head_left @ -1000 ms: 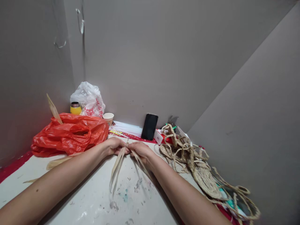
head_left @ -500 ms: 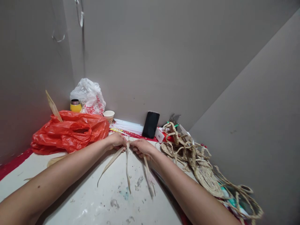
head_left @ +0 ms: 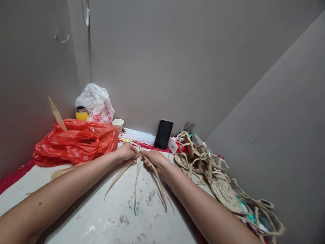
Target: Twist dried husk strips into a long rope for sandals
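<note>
Where both fists meet, left hand (head_left: 127,153) and right hand (head_left: 152,158) each clenched in a grip on pale straw strips (head_left: 137,176), loose ends trailing below.

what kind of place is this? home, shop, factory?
Probably a small handcraft work nook. Both hands, left hand and right hand, grip dried straw strips over a paint-stained table; finished woven straw pieces lie at right, and plain grey walls close the corner.

Single head cam, worn by person, looked fwd and down over both forearms at white table (head_left: 76,217), close in (hands near frame centre). Faced grey wall corner. No 2nd view.
</note>
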The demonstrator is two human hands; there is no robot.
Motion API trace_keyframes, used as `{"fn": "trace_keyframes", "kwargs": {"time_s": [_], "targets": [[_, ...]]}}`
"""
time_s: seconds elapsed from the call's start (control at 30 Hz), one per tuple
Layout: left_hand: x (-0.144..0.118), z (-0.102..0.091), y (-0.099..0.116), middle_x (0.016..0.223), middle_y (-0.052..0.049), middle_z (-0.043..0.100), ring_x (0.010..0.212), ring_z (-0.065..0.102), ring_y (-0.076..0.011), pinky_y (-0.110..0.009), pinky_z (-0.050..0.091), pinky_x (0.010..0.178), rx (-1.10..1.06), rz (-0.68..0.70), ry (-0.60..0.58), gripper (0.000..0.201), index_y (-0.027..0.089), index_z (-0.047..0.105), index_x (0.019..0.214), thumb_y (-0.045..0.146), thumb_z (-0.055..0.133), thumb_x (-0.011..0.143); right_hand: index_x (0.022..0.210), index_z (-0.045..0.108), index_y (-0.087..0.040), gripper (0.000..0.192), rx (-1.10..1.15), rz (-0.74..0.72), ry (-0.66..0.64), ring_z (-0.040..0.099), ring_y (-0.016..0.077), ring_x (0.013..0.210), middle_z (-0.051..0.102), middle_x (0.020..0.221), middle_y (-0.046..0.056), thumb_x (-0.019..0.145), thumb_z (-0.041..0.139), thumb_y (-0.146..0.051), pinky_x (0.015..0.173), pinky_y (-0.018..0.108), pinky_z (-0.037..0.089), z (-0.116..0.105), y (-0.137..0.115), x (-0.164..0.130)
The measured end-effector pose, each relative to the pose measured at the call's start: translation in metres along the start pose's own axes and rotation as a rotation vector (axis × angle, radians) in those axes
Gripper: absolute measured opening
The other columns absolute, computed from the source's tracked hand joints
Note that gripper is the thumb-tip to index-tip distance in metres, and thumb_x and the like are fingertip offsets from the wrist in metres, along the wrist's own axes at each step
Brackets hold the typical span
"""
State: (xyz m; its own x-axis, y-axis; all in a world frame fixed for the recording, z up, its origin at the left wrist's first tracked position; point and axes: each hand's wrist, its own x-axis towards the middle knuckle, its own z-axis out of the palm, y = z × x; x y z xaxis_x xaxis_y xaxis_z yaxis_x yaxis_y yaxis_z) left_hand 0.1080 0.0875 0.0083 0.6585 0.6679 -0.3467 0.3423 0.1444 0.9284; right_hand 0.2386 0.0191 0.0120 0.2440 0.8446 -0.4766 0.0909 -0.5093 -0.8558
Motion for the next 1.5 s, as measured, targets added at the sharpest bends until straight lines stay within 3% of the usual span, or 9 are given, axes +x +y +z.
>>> {"fn": "trace_keyframes", "kwargs": {"time_s": [0.1,0.2,0.33,0.47,0.67,0.8,1.03,1.23,1.5], "targets": [[0.001,0.001,-0.001,0.045,0.001,0.057,0.044,0.054,-0.0101,-0.020,0.046,0.048,-0.017,-0.016,0.012,0.009,0.013,0.059,0.063,0.006,0.061,0.067,0.052,0.050,-0.016,0.029,-0.015,-0.029,-0.002,0.034,0.0045,0.028,0.044,0.036,-0.006,0.079,0.059,-0.022,0.031,0.017,0.025,0.001,0.001,0.000],[0.001,0.002,0.001,0.049,0.000,0.058,0.044,0.054,-0.0096,-0.020,0.045,0.046,-0.023,-0.042,0.005,0.009,0.013,0.058,0.063,0.004,0.059,0.067,0.046,0.046,-0.017,0.032,-0.037,-0.051,0.009,0.033,0.0051,0.028,0.042,0.032,-0.007,0.074,0.060,-0.013,0.031,0.018,0.024,0.002,0.003,0.001],[0.001,0.001,0.006,0.041,0.002,0.049,0.032,0.039,-0.0056,-0.017,0.026,0.034,0.024,-0.080,0.019,0.017,0.012,0.056,0.055,0.012,0.056,0.072,0.047,0.046,-0.017,0.029,-0.071,-0.086,0.039,0.034,0.0055,0.027,0.045,0.032,-0.007,0.072,0.059,-0.009,0.030,0.018,0.021,0.003,0.006,0.001],[0.005,0.003,0.007,0.033,0.006,0.036,0.027,0.022,-0.0034,-0.019,0.012,0.032,0.087,-0.100,0.073,0.027,0.015,0.050,0.048,0.023,0.062,0.071,0.050,0.049,-0.017,0.025,-0.110,-0.126,0.014,0.031,0.0039,0.025,0.048,0.033,-0.008,0.071,0.061,-0.010,0.028,0.017,0.019,0.002,0.006,0.000],[0.012,0.007,0.004,0.034,0.009,0.033,0.029,0.023,-0.0038,-0.020,0.012,0.035,0.111,-0.099,0.144,0.026,0.017,0.046,0.049,0.019,0.063,0.069,0.053,0.056,-0.013,0.025,-0.118,-0.113,-0.092,0.042,0.0044,0.029,0.059,0.043,-0.001,0.077,0.058,-0.014,0.027,0.015,0.024,-0.008,-0.001,-0.006],[0.011,0.006,0.007,0.033,0.009,0.030,0.030,0.022,-0.0038,-0.020,0.012,0.035,0.132,-0.132,0.141,0.027,0.017,0.045,0.048,0.019,0.062,0.069,0.059,0.057,-0.012,0.019,-0.096,-0.096,-0.093,0.051,0.0059,0.033,0.064,0.051,0.001,0.078,0.056,-0.011,0.027,0.013,0.028,-0.013,-0.003,-0.010],[0.007,0.006,0.012,0.031,0.009,0.029,0.029,0.020,-0.0036,-0.020,0.012,0.036,0.139,-0.158,0.125,0.030,0.017,0.043,0.047,0.020,0.060,0.072,0.052,0.056,-0.012,0.024,-0.083,-0.132,-0.058,0.044,0.0042,0.028,0.060,0.044,0.001,0.076,0.056,-0.010,0.023,0.013,0.022,-0.015,0.003,-0.001],[0.006,0.006,0.013,0.035,0.008,0.037,0.030,0.020,-0.0029,-0.020,0.011,0.036,0.114,-0.150,0.094,0.024,0.015,0.050,0.050,0.017,0.056,0.072,0.054,0.055,-0.013,0.022,-0.033,-0.139,-0.023,0.039,0.0029,0.026,0.055,0.040,-0.003,0.075,0.058,-0.013,0.024,0.013,0.022,-0.015,0.006,0.003],[0.005,0.006,0.017,0.037,0.004,0.042,0.031,0.020,-0.0027,-0.020,0.010,0.036,0.107,-0.188,0.052,0.030,0.013,0.053,0.051,0.030,0.059,0.074,0.066,0.060,-0.011,0.016,-0.059,-0.133,-0.048,0.052,0.0061,0.035,0.063,0.054,0.003,0.079,0.051,-0.013,0.028,0.014,0.027,-0.002,0.001,-0.012]]}}
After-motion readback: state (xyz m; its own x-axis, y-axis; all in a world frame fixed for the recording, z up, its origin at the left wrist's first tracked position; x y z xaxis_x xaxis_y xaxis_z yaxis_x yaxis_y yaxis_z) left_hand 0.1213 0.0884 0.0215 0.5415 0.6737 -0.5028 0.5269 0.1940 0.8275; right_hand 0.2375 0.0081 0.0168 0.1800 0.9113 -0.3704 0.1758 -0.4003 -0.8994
